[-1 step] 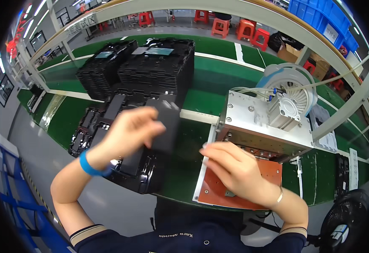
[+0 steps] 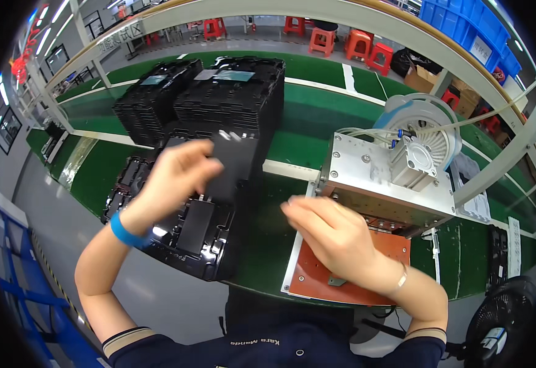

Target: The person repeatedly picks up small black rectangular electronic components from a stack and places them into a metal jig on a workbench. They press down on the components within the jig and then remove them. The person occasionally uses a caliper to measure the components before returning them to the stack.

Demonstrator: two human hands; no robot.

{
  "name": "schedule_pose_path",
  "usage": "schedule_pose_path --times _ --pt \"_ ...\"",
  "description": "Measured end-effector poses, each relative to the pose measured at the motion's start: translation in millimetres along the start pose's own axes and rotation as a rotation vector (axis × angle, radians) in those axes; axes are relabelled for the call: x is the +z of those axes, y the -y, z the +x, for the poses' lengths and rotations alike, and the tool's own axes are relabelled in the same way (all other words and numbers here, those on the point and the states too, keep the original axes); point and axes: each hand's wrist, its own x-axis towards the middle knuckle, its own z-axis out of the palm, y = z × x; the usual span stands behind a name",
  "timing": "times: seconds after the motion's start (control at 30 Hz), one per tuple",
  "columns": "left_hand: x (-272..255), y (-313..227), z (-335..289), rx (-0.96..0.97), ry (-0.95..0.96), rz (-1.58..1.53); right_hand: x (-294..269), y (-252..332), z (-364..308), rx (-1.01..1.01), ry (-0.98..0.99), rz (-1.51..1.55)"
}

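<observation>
Pinching a flat black panel [image 2: 234, 165] left of the metal fixture [image 2: 384, 184], the left hand [image 2: 176, 178] holds it above the black tray [image 2: 182, 236]; the right hand [image 2: 335, 236] rests curled on the orange base plate [image 2: 314, 279] beneath that fixture, grasp unclear.

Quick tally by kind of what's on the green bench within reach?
Tall stacks of black trays: 2
Low black tray by the left hand: 1
Dark flat panel in that hand: 1
Metal press fixture: 1
Orange base plate under the right hand: 1
Total: 6
</observation>
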Motion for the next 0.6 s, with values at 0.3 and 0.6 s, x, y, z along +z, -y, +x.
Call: schedule_pose_path --times 0.3,0.6 --pt "-54.8 53.9 23.1 0.277 -0.242 0.747 105.4 -33.2 87.6 -0.109 0.209 -0.573" --pt "-58.3 16.8 15.7 0.245 -0.253 0.636 73.9 -22.9 77.7 -0.222 0.114 -0.581"
